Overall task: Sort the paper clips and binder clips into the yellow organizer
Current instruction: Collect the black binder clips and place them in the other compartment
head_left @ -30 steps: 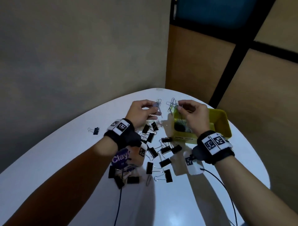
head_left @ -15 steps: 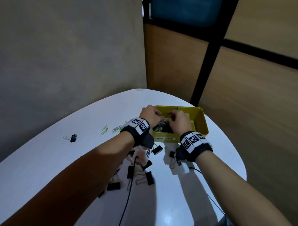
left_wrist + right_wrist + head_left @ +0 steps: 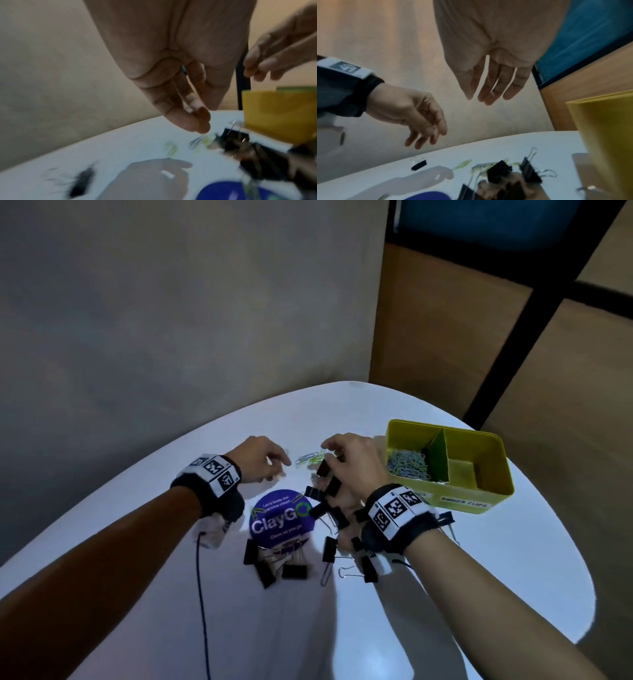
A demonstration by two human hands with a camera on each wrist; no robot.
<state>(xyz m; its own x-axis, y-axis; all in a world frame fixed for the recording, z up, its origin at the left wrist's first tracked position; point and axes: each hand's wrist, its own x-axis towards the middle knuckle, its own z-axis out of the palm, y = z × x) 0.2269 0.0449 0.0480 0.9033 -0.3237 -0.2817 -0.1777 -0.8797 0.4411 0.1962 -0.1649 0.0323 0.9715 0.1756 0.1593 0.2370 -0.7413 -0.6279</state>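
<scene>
The yellow organizer point(image 3: 445, 498) stands at the table's right, with a heap of paper clips point(image 3: 407, 467) in its left compartment. Loose green and silver paper clips point(image 3: 310, 458) lie on the white table between my hands. My left hand point(image 3: 282, 465) hovers just left of them, fingers relaxed and empty, as the left wrist view point(image 3: 200, 121) also shows. My right hand point(image 3: 329, 448) hangs above several black binder clips point(image 3: 330, 501); its fingers point(image 3: 488, 94) are straight and hold nothing.
A round purple ClayGo sticker point(image 3: 279, 518) lies under the clips. More binder clips point(image 3: 274, 563) sit nearer to me, and a lone one point(image 3: 418, 165) lies far left. A cable point(image 3: 202, 594) trails from my left wrist. A wall and wooden panels stand behind the table.
Both hands were together over the organizer; now they have drawn back left above the loose clips, empty. The paper clips they held lie in the left compartment.
</scene>
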